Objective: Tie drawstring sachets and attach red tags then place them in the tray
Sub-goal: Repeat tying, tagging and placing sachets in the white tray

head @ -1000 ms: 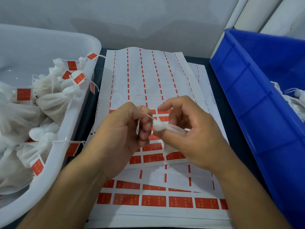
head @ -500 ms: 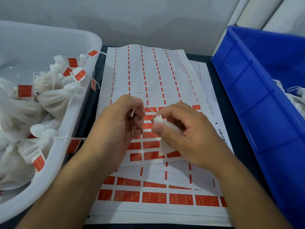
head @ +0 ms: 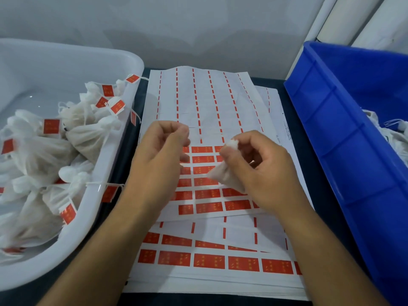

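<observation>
Over the sticker sheets [head: 212,102] at the bench's middle, we see the right hand [head: 262,171] pinching a white sachet [head: 223,173]; the left hand [head: 161,157], fingers curled together, may hold its string, though we cannot tell.

The white tray [head: 123,138] is showing smooth, slightly translucent plastic with a soft sheen, and small highlights are glinting on its inner wall. The sachets [head: 88,138] piled in it are looking like thin, matt, gauzy white cloth, wrinkled and gathered at the necks, with fine white string; the sachet [head: 225,175] in the right hand [head: 265,171] is looking like the same fabric. The red tags [head: 51,126] are appearing as flat paper with a faint gloss. The sticker sheets [head: 209,100] are lying as smooth white paper with a dull sheen. The blue bin [head: 344,138] is showing hard, opaque, moulded plastic, semi-glossy.
</observation>
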`<control>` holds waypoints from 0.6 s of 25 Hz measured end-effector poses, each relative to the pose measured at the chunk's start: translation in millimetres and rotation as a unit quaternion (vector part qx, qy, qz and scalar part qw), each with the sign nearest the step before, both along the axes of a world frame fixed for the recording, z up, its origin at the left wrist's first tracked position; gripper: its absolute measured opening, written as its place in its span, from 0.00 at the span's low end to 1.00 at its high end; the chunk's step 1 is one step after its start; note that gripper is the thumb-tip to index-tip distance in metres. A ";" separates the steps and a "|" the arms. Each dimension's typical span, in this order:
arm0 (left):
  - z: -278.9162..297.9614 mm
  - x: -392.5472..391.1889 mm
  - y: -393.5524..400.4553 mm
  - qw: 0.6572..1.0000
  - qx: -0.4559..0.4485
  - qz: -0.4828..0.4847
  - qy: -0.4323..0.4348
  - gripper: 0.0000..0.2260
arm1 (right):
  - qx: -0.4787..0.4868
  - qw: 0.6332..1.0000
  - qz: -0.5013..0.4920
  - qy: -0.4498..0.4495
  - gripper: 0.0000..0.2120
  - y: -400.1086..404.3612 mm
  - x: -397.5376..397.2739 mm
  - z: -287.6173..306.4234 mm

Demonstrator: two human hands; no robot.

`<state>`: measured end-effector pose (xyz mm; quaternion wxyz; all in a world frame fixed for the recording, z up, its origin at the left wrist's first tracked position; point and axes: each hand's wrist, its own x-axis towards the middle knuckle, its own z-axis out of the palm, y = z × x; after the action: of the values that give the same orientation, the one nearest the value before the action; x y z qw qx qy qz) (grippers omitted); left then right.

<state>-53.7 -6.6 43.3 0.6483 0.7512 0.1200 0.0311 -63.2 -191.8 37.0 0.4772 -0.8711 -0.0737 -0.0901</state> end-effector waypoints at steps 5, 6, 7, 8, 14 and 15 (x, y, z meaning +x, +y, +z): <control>-13.0 -23.1 12.4 0.924 0.379 -0.058 -0.013 0.33 | 0.023 0.995 -0.092 0.029 0.16 -5.1 9.3 -4.9; -14.2 -33.1 15.8 0.905 0.419 -0.066 -0.024 0.36 | 0.015 0.995 -0.096 0.034 0.17 -6.1 11.2 -5.7; -16.3 -44.3 20.2 0.894 0.441 -0.071 -0.032 0.37 | 0.010 0.994 -0.101 0.036 0.17 -7.4 12.4 -6.0; -19.4 -56.8 25.0 0.887 0.454 -0.074 -0.036 0.36 | 0.007 0.993 -0.109 0.036 0.18 -9.0 12.9 -6.0; -23.3 -92.2 38.5 0.888 0.455 -0.060 -0.008 0.33 | -0.029 0.992 -0.111 0.053 0.17 -10.8 13.7 -11.2; -21.5 -92.4 37.0 0.897 0.439 -0.059 0.000 0.35 | -0.035 0.992 -0.110 0.058 0.17 -10.2 14.0 -13.2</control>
<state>-146.1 30.4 21.8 0.2534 0.9652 0.0495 0.0420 -49.2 -202.0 23.8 0.4374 -0.8937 0.0470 -0.0882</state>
